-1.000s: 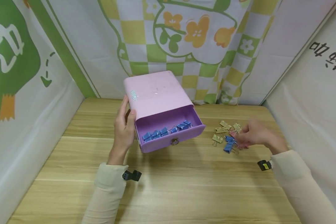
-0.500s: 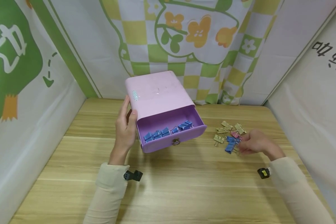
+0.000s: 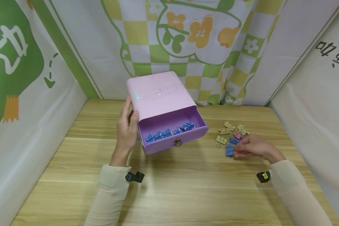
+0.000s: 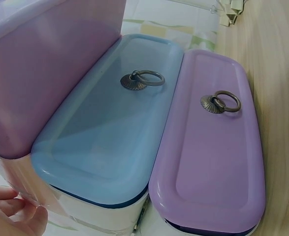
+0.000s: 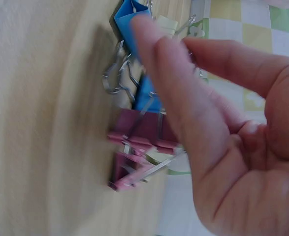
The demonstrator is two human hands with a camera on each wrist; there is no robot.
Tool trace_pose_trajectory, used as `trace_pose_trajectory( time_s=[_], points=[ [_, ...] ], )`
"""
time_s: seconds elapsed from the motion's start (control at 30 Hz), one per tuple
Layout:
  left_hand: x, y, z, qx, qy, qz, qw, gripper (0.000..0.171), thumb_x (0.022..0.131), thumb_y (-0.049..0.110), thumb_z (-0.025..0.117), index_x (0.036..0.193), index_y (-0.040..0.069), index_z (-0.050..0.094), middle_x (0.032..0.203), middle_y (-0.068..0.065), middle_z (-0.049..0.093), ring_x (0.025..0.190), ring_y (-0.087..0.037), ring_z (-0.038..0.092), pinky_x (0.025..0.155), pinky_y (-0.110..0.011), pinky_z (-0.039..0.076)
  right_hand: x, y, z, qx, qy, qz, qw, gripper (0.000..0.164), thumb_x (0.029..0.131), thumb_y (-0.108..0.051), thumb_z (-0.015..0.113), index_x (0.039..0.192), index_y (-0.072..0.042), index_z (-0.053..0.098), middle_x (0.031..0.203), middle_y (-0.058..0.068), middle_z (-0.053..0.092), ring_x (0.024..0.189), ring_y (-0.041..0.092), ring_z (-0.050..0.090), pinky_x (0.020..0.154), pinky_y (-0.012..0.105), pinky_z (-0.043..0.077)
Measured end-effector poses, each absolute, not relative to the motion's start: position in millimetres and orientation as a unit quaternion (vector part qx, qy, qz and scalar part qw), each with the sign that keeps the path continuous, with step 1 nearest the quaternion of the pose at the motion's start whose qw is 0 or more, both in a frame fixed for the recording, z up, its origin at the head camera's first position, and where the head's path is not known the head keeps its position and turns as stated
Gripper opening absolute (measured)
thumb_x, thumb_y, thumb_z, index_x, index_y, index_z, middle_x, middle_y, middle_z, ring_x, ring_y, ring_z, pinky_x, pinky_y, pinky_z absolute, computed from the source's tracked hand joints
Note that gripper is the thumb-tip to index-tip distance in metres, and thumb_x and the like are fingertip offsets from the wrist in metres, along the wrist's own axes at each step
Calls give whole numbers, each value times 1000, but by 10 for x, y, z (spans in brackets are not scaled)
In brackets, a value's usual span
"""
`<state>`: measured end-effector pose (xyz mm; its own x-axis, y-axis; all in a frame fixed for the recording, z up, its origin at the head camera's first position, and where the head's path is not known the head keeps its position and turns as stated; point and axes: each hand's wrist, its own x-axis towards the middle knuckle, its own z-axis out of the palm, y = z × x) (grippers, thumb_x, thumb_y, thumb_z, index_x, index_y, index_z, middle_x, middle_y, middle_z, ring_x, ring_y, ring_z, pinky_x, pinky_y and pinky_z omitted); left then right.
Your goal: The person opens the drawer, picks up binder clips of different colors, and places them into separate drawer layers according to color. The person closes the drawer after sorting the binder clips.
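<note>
A pink box (image 3: pixel 161 94) has its purple drawer (image 3: pixel 192 136) pulled out, with several blue binder clips (image 3: pixel 167 132) inside. My left hand (image 3: pixel 126 131) rests against the box's left side, its fingertips touching the wall low in the left wrist view. Over on the right, my right hand (image 3: pixel 255 147) pinches a blue binder clip (image 3: pixel 229 150) at the near edge of a small pile. The right wrist view has the fingertips blurred over that clip (image 5: pixel 126 22), partly hiding it. Pink binder clips (image 5: pixel 139 125) lie beside the fingers.
Yellow binder clips (image 3: pixel 221 140), another blue clip (image 3: pixel 234 140) and a pink clip (image 3: pixel 238 135) lie on the wooden table (image 3: pixel 186 191). A closed blue drawer (image 4: pixel 100 118) and a closed purple drawer (image 4: pixel 213 162) sit below the pulled-out one. A patterned curtain (image 3: pixel 192 75) hangs behind.
My right hand has moved left and nearer within the pile, and the near blue binder clip has shifted and turned with it. The left hand keeps its place on the box.
</note>
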<state>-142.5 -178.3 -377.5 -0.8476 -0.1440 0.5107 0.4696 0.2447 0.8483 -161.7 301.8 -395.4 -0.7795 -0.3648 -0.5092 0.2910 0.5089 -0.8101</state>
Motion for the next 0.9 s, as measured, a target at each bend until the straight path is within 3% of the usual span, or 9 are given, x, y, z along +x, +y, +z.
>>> trace_pose_trajectory(
  time_s=[0.1, 0.23, 0.57, 0.9],
  points=[
    [-1427, -1780, -3779, -108, -748, -604, 254, 61, 110, 28, 45, 168, 13, 30, 176, -10, 25, 160, -25, 30, 129, -51, 37, -1643, 3045, -4021, -23, 760, -541, 359, 43, 106, -5, 59, 136, 24, 54, 112, 23, 78, 98, 21, 80, 91, 27, 65],
    [-1430, -1777, -3780, -108, -750, -600, 256, 61, 110, 27, 45, 167, 12, 30, 176, -10, 26, 162, -22, 27, 131, -50, 35, -1669, 3044, -4083, -34, 721, -576, 385, 46, 107, -5, 58, 139, 26, 50, 114, 18, 79, 102, 19, 79, 93, 25, 63],
    [-1428, -1770, -3770, -105, -748, -605, 250, 62, 110, 29, 45, 168, 13, 29, 176, -6, 26, 161, -22, 29, 130, -49, 36, -1749, 2899, -3970, -65, 662, -626, 407, 27, 108, -3, 53, 126, 7, 70, 114, 10, 81, 108, 19, 78, 100, 29, 61],
    [-1422, -1782, -3766, -104, -749, -604, 251, 62, 110, 29, 45, 168, 13, 29, 176, -11, 25, 160, -25, 30, 129, -53, 36, -1889, 2725, -3441, -101, 645, -638, 407, 31, 111, -4, 48, 120, -5, 77, 111, 9, 82, 104, 15, 79, 92, 21, 62]
  ],
)
